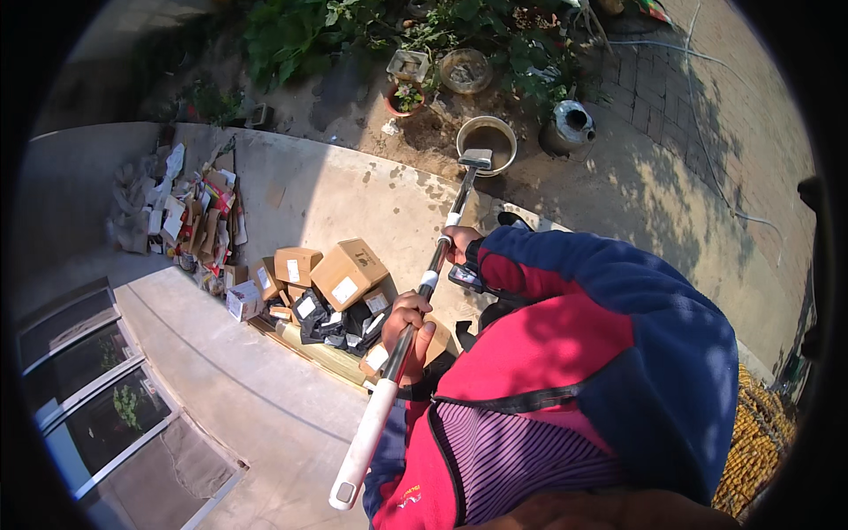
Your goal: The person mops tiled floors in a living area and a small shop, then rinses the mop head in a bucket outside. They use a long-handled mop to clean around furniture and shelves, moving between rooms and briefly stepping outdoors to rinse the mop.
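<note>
Both my hands grip a long black-and-silver mop pole (437,253) with white collars and a white end grip (367,442). My left hand (408,334) is wrapped round its lower-middle part, close above the white grip. Farther up the pole, my right hand (459,243) closes round it near a white collar. The mop's small grey rectangular head (475,159) is over the near rim of a pale round bucket (511,150) holding brownish water. Whether the head touches the rim, I cannot tell. The underside of the head is hidden.
Cardboard boxes (349,272) and black bags are heaped left of my hands. Flattened cardboard and scraps (203,212) lie farther left. Beyond the concrete edge stand flowerpots (404,99), plants and a silvery metal container (570,128). A hose (707,163) crosses the paving; corn cobs (751,442) are piled lower right.
</note>
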### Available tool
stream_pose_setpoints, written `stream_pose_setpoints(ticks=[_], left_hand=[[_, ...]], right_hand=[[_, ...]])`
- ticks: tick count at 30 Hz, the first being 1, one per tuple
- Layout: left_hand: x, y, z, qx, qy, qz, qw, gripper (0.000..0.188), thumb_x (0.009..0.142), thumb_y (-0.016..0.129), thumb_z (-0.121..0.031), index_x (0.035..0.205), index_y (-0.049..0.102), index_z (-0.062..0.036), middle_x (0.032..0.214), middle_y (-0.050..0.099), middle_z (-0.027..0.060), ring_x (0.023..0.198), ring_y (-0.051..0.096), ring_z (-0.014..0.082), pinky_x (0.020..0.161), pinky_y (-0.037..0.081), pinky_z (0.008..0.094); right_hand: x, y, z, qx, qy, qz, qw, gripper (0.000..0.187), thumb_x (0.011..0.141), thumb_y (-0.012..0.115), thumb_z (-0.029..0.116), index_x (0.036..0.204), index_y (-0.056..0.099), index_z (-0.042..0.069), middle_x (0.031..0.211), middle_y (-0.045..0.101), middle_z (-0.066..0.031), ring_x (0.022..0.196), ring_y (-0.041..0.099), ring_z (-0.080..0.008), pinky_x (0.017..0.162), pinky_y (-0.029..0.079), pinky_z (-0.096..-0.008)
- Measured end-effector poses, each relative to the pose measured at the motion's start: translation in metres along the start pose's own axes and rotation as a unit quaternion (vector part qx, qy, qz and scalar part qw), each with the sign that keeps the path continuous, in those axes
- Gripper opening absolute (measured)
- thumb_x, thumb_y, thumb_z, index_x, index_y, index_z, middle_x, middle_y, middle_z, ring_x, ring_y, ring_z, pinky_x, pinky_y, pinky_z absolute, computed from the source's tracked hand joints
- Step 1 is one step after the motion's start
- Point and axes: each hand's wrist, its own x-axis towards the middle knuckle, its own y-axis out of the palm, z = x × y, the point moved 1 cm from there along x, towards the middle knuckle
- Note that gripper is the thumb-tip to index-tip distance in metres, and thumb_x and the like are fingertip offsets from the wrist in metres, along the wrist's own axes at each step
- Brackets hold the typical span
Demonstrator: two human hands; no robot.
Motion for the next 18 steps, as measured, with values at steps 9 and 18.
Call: stream_pose_setpoints(ticks=[9,18], left_hand=[[-0.005,0.005,0.049,-0.028,-0.121,-0.051,0.991,0.016,0.08,0.065,-0.009,0.078,0.05,-0.005,0.095,0.064,0.015,0.102,0.057,0.0337,0.093,0.043,0.0453],[-0.016,-0.001,0.069,0.028,-0.13,-0.024,0.991,0.024,0.077,0.072,-0.019,0.069,0.055,-0.0039,0.091,0.068,0.014,0.097,0.058,0.0338,0.086,0.047,0.0447]], right_hand=[[0.063,-0.019,0.001,-0.132,0.005,-0.054,0.99,0.021,0.089,0.061,0.022,0.085,0.059,0.001,0.063,0.06,-0.0058,0.047,0.054,-0.0171,0.042,0.039,-0.0335],[0.251,-0.1,0.089,-0.516,-0.04,-0.054,0.854,0.044,0.095,0.045,0.037,0.075,0.068,0.004,0.057,0.062,-0.0114,0.048,0.06,-0.0206,0.045,0.045,-0.036]])
